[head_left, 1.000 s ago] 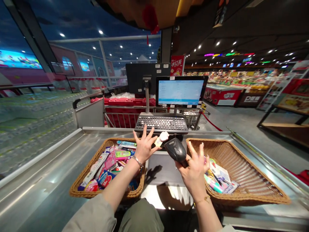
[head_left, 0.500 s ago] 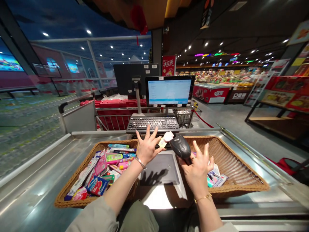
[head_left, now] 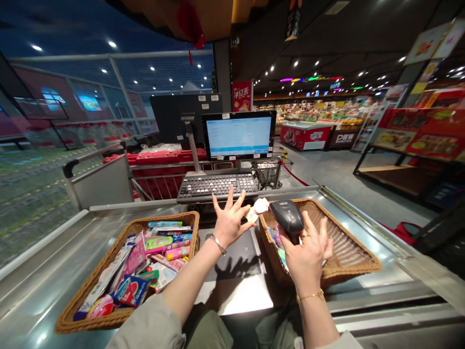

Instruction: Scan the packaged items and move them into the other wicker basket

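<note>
My left hand (head_left: 230, 220) is raised over the dark scanning pad (head_left: 236, 254), fingers fanned out, with a small white packet (head_left: 257, 209) pinched between thumb and forefinger. My right hand (head_left: 308, 247) holds a black barcode scanner (head_left: 288, 216) by its handle, some fingers stretched upward, the scanner head pointing toward the packet. The left wicker basket (head_left: 123, 228) is full of colourful packets. The right wicker basket (head_left: 345, 242) holds a few packets behind my right hand.
A keyboard (head_left: 217, 185) and a lit monitor (head_left: 239, 135) stand behind the baskets on the steel counter (head_left: 363, 286). Red shopping carts (head_left: 163, 167) lie beyond. Store shelves (head_left: 414, 145) and an aisle are to the right.
The view has swung so everything shifts left. Both hands keep their hold; the scanner and packet stay close together, now over the right basket's near edge.
</note>
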A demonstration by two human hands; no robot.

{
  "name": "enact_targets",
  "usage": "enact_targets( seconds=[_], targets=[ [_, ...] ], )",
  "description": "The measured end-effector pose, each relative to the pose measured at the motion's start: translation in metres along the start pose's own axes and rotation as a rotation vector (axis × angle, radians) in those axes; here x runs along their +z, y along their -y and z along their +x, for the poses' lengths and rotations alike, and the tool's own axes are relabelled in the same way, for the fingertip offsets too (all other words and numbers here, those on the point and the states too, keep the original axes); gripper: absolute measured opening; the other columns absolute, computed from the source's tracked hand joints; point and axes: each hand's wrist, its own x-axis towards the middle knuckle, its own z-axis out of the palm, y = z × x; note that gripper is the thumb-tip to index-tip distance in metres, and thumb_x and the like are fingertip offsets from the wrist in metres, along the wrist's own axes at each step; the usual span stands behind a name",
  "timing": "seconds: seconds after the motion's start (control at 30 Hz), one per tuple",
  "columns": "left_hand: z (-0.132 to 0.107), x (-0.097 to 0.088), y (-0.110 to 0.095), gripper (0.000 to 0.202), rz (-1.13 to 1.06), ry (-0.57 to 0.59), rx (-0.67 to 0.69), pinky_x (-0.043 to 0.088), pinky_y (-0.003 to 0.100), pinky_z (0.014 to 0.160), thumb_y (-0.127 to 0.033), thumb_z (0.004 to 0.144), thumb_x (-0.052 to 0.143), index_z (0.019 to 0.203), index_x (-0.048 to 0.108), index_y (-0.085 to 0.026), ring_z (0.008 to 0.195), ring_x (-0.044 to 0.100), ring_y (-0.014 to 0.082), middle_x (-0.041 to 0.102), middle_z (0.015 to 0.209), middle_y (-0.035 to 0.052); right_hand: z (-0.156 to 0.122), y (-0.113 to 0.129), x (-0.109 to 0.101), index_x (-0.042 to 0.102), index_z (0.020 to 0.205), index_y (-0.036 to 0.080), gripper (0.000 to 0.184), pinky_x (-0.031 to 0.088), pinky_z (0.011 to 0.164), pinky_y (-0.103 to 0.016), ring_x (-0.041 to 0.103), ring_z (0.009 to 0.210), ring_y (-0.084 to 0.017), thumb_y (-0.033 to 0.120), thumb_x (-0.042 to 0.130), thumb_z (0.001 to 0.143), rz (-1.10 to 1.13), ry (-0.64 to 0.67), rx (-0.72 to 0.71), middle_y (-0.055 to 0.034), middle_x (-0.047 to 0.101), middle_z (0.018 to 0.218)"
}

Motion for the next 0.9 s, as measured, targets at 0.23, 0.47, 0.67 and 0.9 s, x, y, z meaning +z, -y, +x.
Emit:
enact_targets(
  seconds=[0.23,0.47,0.67,0.9],
  targets=[
    [0.012,0.018,-0.026,0.045,-0.066,0.055,0.069,-0.008,0.079,0.106,-0.055,0.081,0.063,0.116,0.064,-0.026,0.147,0.017,0.0371,0.043,0.150,0.0106,0.010,-0.021,-0.014,0.067,0.111,0.019,0.043,0.015,0.110,-0.061,0.029,0.141,-0.037,0.051,0.058,0.082,-0.059,-0.079,0.090,-0.0136,0.058,0.134],
    [0.020,0.040,-0.044,0.042,-0.100,0.082,0.151,-0.010,0.078,0.106,-0.051,0.081,0.065,0.113,0.064,-0.025,0.148,0.016,0.0355,0.044,0.150,0.0110,0.020,-0.043,-0.019,0.068,0.108,0.018,0.047,0.017,0.109,-0.060,0.035,0.138,-0.039,0.055,0.059,0.080,-0.076,-0.183,0.206,-0.0156,0.062,0.128],
    [0.029,0.059,-0.065,0.039,-0.140,0.123,0.210,-0.008,0.079,0.106,-0.051,0.086,0.058,0.115,0.063,-0.026,0.148,0.015,0.0348,0.043,0.150,0.0091,0.024,-0.056,-0.021,0.070,0.104,0.016,0.050,0.019,0.109,-0.060,0.037,0.136,-0.039,0.058,0.059,0.079,-0.075,-0.222,0.274,-0.0168,0.064,0.124],
    [0.031,0.074,-0.086,0.066,-0.119,0.190,0.182,-0.001,0.081,0.106,-0.052,0.085,0.059,0.142,0.041,-0.026,0.148,0.013,0.0340,0.039,0.152,0.0126,0.026,-0.063,-0.022,0.071,0.099,0.014,0.047,0.024,0.107,-0.060,0.039,0.134,-0.041,0.055,0.061,0.078,-0.092,-0.259,0.290,-0.0188,0.066,0.119]
  ],
)
